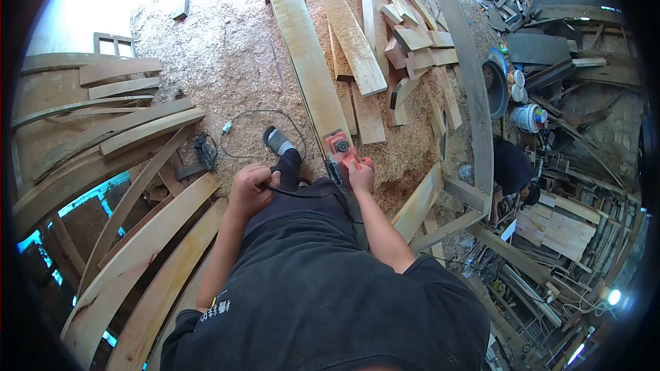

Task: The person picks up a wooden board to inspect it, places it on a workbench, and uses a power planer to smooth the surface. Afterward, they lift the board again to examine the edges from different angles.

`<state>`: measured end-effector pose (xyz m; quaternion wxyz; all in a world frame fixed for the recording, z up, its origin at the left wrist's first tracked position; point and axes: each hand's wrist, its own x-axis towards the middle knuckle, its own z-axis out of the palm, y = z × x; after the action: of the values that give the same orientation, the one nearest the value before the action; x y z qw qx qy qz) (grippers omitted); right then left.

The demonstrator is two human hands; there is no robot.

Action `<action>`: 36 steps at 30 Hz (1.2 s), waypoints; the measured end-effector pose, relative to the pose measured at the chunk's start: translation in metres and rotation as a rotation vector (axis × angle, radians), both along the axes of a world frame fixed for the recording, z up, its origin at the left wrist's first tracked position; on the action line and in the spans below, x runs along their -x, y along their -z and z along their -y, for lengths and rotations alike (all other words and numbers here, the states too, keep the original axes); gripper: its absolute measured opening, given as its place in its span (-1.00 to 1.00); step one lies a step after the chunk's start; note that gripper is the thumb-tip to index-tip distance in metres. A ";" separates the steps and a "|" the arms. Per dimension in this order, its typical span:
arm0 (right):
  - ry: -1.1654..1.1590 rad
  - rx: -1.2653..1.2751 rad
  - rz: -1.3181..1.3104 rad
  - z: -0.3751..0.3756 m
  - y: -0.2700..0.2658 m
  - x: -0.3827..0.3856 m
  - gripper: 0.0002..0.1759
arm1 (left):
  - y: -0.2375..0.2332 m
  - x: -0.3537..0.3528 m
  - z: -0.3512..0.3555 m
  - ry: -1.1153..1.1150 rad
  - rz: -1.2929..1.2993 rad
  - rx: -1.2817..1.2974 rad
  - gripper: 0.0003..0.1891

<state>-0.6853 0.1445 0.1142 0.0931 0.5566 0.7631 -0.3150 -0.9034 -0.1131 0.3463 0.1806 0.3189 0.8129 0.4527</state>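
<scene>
My right hand [360, 174] is closed round the handle of a red power planer [338, 148]. The planer rests at the near end of a long pale board [302, 55], which runs away from me. To the left, my left hand [256, 187] is closed on a black cord [295, 194] that leads across my lap to the right.
Wood offcuts [354, 41] lie in a pile right of the board, on shavings [227, 48]. A grey beam frame [481, 96] stands farther right. Curved planks [144, 254] are at the left. A person [510, 168] crouches at the right near buckets [528, 118].
</scene>
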 end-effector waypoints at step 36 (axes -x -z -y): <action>0.086 -0.072 0.059 -0.013 0.000 0.122 -0.39 | 0.017 0.101 0.007 -0.012 0.066 0.057 -0.58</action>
<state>-0.8068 0.1577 0.1144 0.0818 0.6008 0.7463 -0.2745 -1.0045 -0.1196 0.3289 0.2137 0.2938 0.8208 0.4408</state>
